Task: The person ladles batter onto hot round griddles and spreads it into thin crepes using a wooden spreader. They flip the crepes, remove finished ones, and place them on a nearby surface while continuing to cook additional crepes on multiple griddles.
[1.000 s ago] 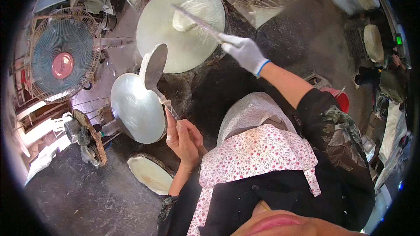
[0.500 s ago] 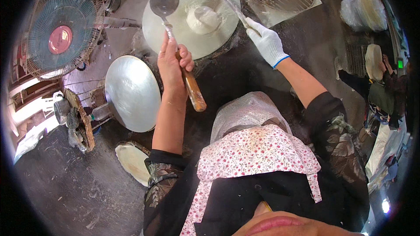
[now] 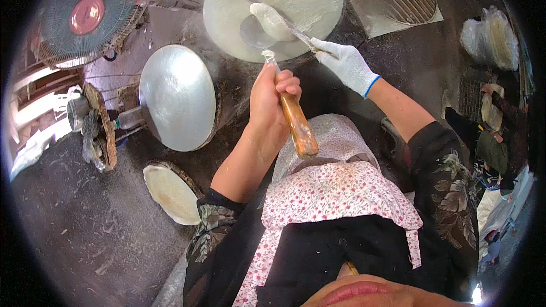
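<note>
My bare left hand (image 3: 270, 94) is closed on the brown wooden handle (image 3: 301, 133) of a metal ladle, whose round head (image 3: 253, 37) lies over the large pale griddle (image 3: 222, 5) at top centre. My white-gloved right hand (image 3: 344, 65) grips a long, flat metal spatula (image 3: 301, 37), angled across the griddle toward the upper left. A glossy white mass of batter (image 3: 270, 20) sits at the spatula, just above the ladle head and partly over it. Batter is smeared thinly over the griddle around them.
A bare silver plate (image 3: 176, 96) and a smaller crusted pan (image 3: 170, 193) are on the left, with a wire fan (image 3: 96, 11) above. A slatted round rack (image 3: 387, 0) is top right, plastic-wrapped bundles (image 3: 489, 42) below it. Another person's dark sleeve (image 3: 506, 113) shows at far right.
The ladle has swung from upright at left onto the griddle, moving right beside the spatula. The batter mass now sits at the spatula. The view has shifted, with the surroundings moving.
</note>
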The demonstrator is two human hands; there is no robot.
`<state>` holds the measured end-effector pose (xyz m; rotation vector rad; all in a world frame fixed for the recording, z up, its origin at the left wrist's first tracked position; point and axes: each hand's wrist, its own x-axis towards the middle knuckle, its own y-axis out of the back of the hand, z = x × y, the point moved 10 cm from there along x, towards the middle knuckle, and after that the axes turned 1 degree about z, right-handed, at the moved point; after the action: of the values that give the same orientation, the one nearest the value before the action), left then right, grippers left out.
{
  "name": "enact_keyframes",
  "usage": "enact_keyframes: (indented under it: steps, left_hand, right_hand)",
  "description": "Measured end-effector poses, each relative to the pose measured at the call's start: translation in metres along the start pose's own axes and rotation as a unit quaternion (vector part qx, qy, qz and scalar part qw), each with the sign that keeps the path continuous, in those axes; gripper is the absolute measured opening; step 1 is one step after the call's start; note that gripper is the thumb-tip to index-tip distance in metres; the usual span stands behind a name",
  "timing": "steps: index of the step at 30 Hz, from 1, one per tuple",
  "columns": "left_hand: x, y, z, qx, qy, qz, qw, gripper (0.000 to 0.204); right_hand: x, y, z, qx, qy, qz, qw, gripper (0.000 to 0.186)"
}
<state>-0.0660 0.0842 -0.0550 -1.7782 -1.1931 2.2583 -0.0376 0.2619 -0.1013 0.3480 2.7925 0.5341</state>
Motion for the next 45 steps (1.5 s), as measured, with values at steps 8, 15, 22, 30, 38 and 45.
enact_keyframes:
  steps: [8, 15, 22, 30, 38, 45]
  left_hand:
    - [-0.127, -0.029, 0.029, -0.143, 0.056, -0.289, 0.945, 0.046]
    - [-0.127, 0.011, 0.052, -0.170, -0.008, -0.243, 0.955, 0.045]
    - [-0.179, 0.088, 0.116, -0.214, -0.093, -0.190, 0.954, 0.031]
    - [-0.209, 0.156, 0.213, -0.227, -0.065, -0.193, 0.952, 0.031]
    - [-0.131, 0.156, 0.250, -0.097, -0.043, -0.201, 0.974, 0.029]
    - [-0.065, 0.165, 0.247, 0.342, -0.355, 0.031, 0.869, 0.045]
  right_hand:
    - [-0.048, 0.051, -0.037, 0.198, -0.169, 0.090, 0.961, 0.039]
    - [-0.045, -0.001, 0.015, 0.030, 0.003, 0.041, 0.999, 0.042]
    - [-0.102, -0.027, 0.014, -0.140, -0.016, 0.125, 0.982, 0.045]
    - [-0.089, -0.086, 0.012, 0.013, -0.102, 0.319, 0.942, 0.054]
    - [-0.081, -0.244, -0.119, 0.023, 0.042, 0.063, 0.997, 0.074]
    - [-0.094, -0.235, -0.078, 0.203, -0.118, 0.046, 0.971, 0.056]
